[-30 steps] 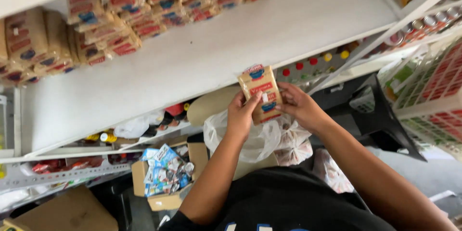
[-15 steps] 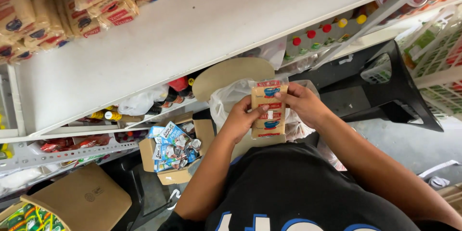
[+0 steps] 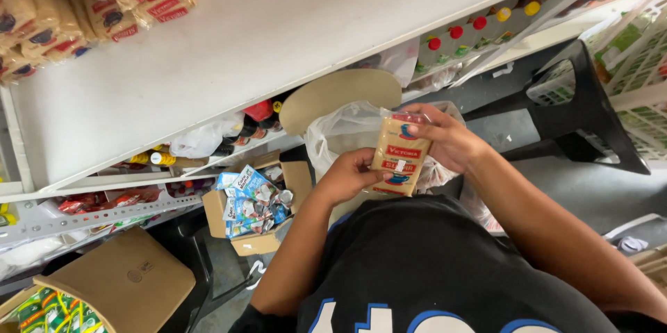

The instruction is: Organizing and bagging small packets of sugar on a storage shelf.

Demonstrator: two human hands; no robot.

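Both hands grasp one flat beige packet [image 3: 401, 154] with red and blue print, held upright in front of the person's chest. Left hand [image 3: 351, 177] clasps its lower left edge, fingers curled round the bottom corner and thumb lying along the side. Right hand [image 3: 448, 140] closes over the upper right part, fingertips hooked over the top edge. The packet stands slightly tilted, printed face up toward the head camera.

Just behind the packet and hands sits a clear plastic bag [image 3: 338, 133], crumpled and open, resting on a round tan stool seat [image 3: 340, 93]. Whether the packet touches the bag I cannot tell; it appears to hang just above the bag's mouth.

To the left, lower down, an open cardboard box [image 3: 244, 225] holds a jumble of small blue and white sachets [image 3: 250, 197]. Further left, near the corner, a closed brown carton [image 3: 125, 281] lies tilted, with green wrapped goods [image 3: 42, 311] beside it.

Above everything runs a wide white shelf [image 3: 278, 34], mostly bare, with more beige packets [image 3: 104, 0] of the same kind stacked at its far left. Under it, a lower shelf carries bottles with red and yellow caps [image 3: 479, 20] and a white bag [image 3: 201, 140]. At the right stands a black stool [image 3: 583, 111], well apart from the hands, next to white wire baskets [image 3: 636, 69].
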